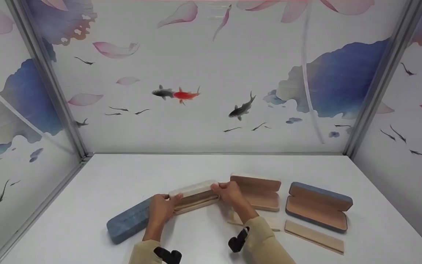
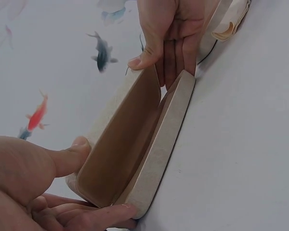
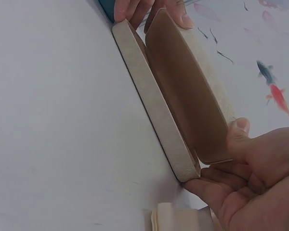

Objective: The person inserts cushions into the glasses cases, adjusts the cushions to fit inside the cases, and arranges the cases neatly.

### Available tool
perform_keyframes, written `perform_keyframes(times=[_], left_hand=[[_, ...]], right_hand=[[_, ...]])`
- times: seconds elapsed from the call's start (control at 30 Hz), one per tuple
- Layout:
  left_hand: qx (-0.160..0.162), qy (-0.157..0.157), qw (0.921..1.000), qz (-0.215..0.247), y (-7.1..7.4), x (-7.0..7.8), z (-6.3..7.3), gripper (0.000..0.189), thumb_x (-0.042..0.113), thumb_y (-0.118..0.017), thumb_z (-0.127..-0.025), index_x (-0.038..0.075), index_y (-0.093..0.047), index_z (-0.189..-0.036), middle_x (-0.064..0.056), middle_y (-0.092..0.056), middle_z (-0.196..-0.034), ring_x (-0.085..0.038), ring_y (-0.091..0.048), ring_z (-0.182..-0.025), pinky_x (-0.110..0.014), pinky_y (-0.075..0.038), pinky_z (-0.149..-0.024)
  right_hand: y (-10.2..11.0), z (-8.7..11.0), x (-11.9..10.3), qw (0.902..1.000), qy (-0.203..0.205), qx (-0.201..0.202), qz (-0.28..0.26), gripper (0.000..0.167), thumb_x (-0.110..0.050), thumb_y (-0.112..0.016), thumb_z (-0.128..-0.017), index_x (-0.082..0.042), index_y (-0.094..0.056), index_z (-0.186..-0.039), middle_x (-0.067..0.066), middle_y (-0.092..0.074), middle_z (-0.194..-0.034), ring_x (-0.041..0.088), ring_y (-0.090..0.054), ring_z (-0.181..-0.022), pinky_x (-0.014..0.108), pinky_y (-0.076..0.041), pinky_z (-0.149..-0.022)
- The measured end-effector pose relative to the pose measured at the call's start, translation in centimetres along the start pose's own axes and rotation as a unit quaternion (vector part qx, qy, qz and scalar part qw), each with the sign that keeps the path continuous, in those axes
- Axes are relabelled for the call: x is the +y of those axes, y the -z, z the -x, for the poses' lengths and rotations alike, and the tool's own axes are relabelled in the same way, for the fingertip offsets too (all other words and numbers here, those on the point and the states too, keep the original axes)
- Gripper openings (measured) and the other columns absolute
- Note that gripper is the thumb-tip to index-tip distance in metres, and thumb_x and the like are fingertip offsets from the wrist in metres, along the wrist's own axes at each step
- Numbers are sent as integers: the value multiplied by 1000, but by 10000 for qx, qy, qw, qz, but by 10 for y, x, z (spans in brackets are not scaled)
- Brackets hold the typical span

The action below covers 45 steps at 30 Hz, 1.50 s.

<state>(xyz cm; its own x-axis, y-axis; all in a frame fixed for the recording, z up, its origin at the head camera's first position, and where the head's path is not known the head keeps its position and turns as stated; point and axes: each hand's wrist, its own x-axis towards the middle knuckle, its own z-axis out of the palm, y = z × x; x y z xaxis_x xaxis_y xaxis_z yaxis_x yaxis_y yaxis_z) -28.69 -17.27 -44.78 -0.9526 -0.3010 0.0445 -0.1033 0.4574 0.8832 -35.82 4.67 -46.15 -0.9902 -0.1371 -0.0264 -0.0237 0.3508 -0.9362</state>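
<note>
A cream glasses case [image 1: 192,189] with a brown lining lies lengthwise between my two hands, its lid partly raised. My left hand [image 1: 161,211] grips the left end, thumb on the lid's edge and fingers at the lower shell, as the left wrist view shows. At the other end my right hand [image 1: 234,196] holds it the same way, its thumb [image 3: 240,126] on the lid. Close beside my left hand lies a closed blue glasses case [image 1: 128,222], partly covered by that hand.
Behind my right forearm stands an opened cream case [image 1: 256,200], with a folded cream cloth [image 1: 271,222] in front of it. Farther right are an opened blue case [image 1: 317,212] and a folded beige cloth [image 1: 313,236]. Printed panels [image 1: 203,132] enclose the white table [image 1: 196,245].
</note>
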Motion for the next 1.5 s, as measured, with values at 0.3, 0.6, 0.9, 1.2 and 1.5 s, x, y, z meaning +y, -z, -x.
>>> perform_keyframes(times=[0.3,0.6,0.9,1.2,1.5], left_hand=[[23,134,9998,-146,0,2,0,66,34,-73,-92,-17,-56,-129,-35,-63,-125,-26,-69,-83,-45,-57,-83],[-77,84,9999,-89,-1,0,-1,56,21,-74,-91,-21,-56,-124,-27,-71,-98,-24,-67,-79,-40,-56,-75],[-123,302,9995,-11,-2,-1,1,51,20,-75,-90,-17,-60,-122,-16,-71,-81,-18,-62,-66,-28,-47,-58],[-80,236,9997,20,-3,-2,3,58,18,-76,-89,-19,-55,-128,-18,-72,-85,-21,-66,-70,-28,-51,-60],[-48,130,9999,76,-6,-1,2,47,15,-78,-88,-17,-63,-119,-14,-71,-76,-15,-61,-61,-25,-46,-56]], right_hand=[[0,1,2,9999,-72,74,-61,29,-26,-63,-99,-2,-70,-84,-8,-36,-59,7,-32,-56,23,-29,-54],[-2,4,6,9992,74,-136,-375,26,-20,-62,-100,1,-70,-88,-8,-40,-58,7,-36,-55,23,-33,-54],[-5,6,8,9999,53,33,-128,22,-19,-65,-98,1,-75,-102,5,-67,-95,13,-50,-78,23,-42,-65],[-6,5,12,9999,46,113,115,37,-18,-66,-97,-1,-65,-130,17,-61,-139,16,-57,-98,24,-48,-75],[-4,5,14,9997,200,34,-125,31,-14,-66,-97,2,-69,-123,15,-70,-121,12,-55,-83,22,-46,-68]])
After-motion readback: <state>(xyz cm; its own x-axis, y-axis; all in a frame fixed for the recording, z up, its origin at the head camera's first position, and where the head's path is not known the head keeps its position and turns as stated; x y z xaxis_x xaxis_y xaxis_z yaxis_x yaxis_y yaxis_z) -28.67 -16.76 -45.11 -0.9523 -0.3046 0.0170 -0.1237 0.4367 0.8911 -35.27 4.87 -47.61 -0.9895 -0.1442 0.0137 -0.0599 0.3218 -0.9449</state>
